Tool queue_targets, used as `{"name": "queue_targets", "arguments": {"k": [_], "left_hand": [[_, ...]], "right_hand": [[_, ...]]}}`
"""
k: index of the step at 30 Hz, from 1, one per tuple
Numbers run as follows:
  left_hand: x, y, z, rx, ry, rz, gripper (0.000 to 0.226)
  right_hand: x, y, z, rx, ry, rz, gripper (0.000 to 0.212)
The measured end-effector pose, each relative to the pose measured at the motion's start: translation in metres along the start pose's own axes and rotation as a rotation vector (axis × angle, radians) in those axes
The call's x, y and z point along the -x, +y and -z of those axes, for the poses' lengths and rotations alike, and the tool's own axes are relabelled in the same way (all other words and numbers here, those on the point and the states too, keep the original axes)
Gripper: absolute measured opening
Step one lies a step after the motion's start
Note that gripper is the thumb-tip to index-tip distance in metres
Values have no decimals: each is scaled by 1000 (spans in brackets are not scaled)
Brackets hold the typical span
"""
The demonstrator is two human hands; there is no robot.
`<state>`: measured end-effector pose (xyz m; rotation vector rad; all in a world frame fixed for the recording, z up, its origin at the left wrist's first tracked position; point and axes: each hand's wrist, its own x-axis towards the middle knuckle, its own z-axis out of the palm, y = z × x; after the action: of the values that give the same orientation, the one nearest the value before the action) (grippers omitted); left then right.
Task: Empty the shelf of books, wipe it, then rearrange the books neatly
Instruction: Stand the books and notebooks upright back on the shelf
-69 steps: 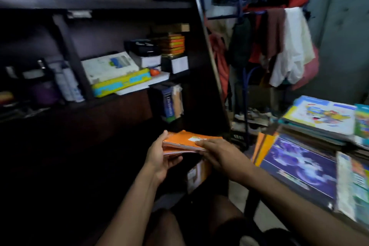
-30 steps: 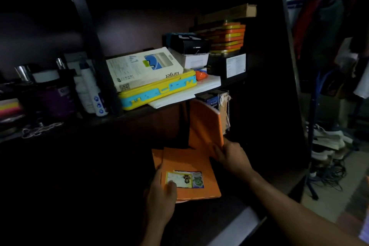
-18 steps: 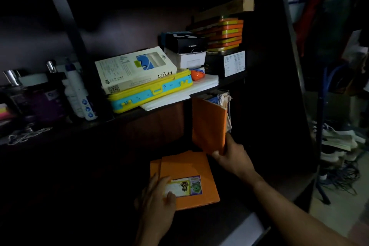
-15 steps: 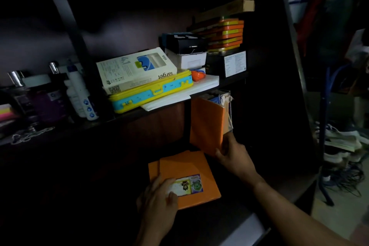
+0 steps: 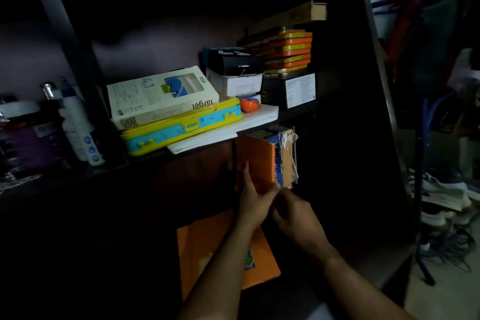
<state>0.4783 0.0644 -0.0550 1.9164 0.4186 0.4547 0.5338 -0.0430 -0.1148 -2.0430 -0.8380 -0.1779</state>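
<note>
Left hand (image 5: 250,199) lay flat against upright orange book (image 5: 258,161) | right hand (image 5: 293,212) curled at its base, grip unclear | flat orange books (image 5: 197,247) near, beneath arms | yellow case (image 5: 181,126) on shelf (image 5: 65,171) above

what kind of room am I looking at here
Probably a bedroom or storage corner at home. A dark wooden shelf holds stacked boxes and bottles, clothes hang on a rack to the right, and shoes lie on the floor.
</note>
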Motion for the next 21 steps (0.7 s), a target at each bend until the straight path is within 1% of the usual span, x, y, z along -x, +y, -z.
{"name": "queue_targets", "arguments": {"k": [3,5,10,13,16,17,19,21], "left_hand": [[-8,-15,-14,-47,92,-37,75],[-11,-24,-17,-65,97,-64,67],[-19,-29,-18,-171,2,-66,65],[-24,-31,-16,-255,8,-47,65],[-26,-31,-18,-273,-36,-77,58],[-27,-32,-18,-297,-41,-78,60],[-27,-34,-17,-251,-7,-32,62],[-29,-39,-14,-131,40,-22,62]], "right_hand": [[-7,7,-4,55,-31,69,40],[-12,10,-8,82,-71,82,44],[-11,14,-11,71,-60,49,47],[-11,15,-12,72,-65,51,47],[-12,16,-11,76,-59,58,46],[-12,16,-11,84,-58,52,47],[-12,17,-11,99,-49,55,52],[-13,16,-11,98,-67,47,53]]}}
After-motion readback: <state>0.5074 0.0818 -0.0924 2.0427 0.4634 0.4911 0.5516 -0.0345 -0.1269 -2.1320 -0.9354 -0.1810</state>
